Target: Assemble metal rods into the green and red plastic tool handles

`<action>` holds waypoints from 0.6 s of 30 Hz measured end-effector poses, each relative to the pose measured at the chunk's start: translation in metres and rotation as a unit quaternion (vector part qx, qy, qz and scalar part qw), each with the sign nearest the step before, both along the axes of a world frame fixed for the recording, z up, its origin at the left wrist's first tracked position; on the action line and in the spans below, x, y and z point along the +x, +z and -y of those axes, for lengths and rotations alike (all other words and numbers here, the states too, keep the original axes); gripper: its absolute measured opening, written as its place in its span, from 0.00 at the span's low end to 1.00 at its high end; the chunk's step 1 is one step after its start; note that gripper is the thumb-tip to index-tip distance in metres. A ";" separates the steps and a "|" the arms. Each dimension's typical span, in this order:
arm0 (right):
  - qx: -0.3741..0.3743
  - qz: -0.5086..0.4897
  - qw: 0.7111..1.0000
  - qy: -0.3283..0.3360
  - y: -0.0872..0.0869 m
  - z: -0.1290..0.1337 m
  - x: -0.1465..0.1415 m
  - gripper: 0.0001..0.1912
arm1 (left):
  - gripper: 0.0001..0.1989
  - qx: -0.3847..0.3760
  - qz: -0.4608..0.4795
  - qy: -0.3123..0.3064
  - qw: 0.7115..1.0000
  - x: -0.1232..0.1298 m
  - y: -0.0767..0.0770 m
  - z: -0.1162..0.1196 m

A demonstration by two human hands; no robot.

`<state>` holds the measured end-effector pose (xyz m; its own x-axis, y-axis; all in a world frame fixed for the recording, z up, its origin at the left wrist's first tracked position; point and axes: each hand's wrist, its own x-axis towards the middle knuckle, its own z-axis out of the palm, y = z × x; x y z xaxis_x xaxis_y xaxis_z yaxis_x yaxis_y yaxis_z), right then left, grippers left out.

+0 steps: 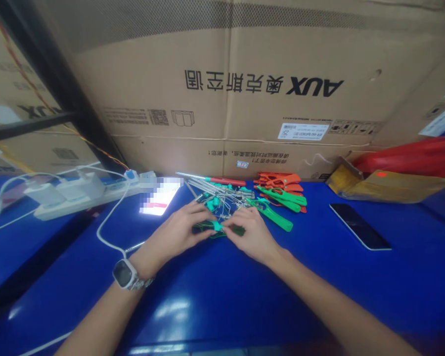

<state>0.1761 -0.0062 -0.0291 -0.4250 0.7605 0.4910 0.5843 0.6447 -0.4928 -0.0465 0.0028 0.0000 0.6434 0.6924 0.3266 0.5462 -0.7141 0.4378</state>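
Observation:
My left hand (183, 225), with a watch (123, 273) at its wrist, pinches a small green part (217, 226) between thumb and fingers. From the other side my right hand (250, 230) has its thumb and finger closed at the same part's right end; whatever they pinch is too small to name. Thin metal pieces (222, 195) lie in a heap just beyond both hands, mixed with small teal parts. Green flat pieces (278, 216) spread to the right of the heap, and orange ones (280, 180) are stacked behind them.
A red-handled screwdriver (228, 182) lies behind the heap. At the left are a lit phone (161, 197) and a white power strip (85, 200) with cables. A dark phone (359, 226) rests at the right, near an opened carton (393, 185). A large cardboard box (222, 49) stands behind.

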 end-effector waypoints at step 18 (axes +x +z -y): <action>-0.078 0.072 0.994 0.017 -0.004 -0.005 0.006 0.04 | 0.11 -0.069 -0.018 0.000 0.997 -0.007 -0.014 -0.007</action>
<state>0.1825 -0.0014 -0.0326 -0.5087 0.8069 0.3002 0.6354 0.5871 -0.5016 -0.0539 0.0103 -0.0142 0.6524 0.7296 0.2052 0.5638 -0.6482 0.5118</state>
